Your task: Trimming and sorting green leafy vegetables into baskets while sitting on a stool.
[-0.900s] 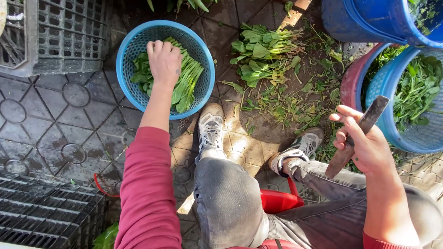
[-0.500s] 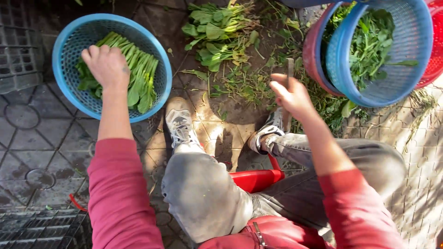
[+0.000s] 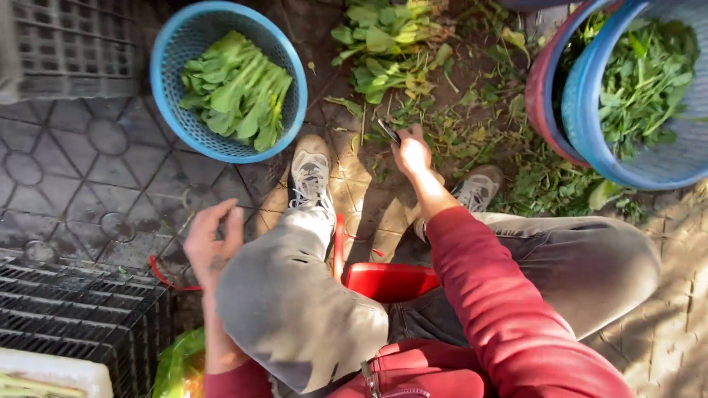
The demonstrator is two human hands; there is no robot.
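Between feet, right hand point(image 3: 411, 153) reaches low to paved ground, fingers clamped on dark-handled knife point(image 3: 389, 131), near loose leafy green trimmings point(image 3: 383, 44). Left hand point(image 3: 212, 242) empty beside knee, fingers apart, well clear of round blue plastic basket point(image 3: 171, 103) keeping trimmed greens off dirt.

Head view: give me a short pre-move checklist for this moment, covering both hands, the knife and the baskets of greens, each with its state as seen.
1. Left hand empty and open: ok; fingers spread beside the knee, holding nothing.
2. Right hand gripping the knife: ok; only a dark tip shows past the fingers.
3. Knife edge direction: cannot tell; the hand hides most of it.
4. Small blue basket upright with trimmed greens inside: ok.
5. Large blue basket of leafy greens within reach: cannot tell.
6. Ground ahead free of clutter: not ok; loose leaves lie around the shoes.
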